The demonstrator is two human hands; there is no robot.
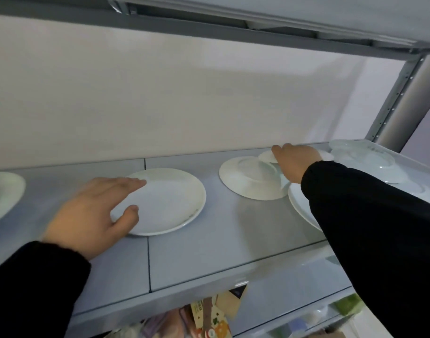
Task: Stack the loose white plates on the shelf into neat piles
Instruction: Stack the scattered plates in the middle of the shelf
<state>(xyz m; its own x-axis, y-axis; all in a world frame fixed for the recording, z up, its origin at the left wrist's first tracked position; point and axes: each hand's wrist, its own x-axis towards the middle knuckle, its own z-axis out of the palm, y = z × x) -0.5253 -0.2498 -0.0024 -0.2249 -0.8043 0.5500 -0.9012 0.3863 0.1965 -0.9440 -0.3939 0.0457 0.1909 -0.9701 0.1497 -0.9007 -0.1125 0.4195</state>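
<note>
Several white plates lie on the grey shelf. My left hand rests on the left rim of a flat plate near the middle, fingers over its edge and thumb against its near rim. To the right an upside-down plate lies alone. My right hand reaches over it and grips a small white plate at the back. Under my right sleeve another large plate is partly hidden. More plates sit overlapping at the far right end.
Part of one more plate shows at the left edge. An upper shelf hangs close above, and a metal upright stands at the right. Packaged goods sit on the level below.
</note>
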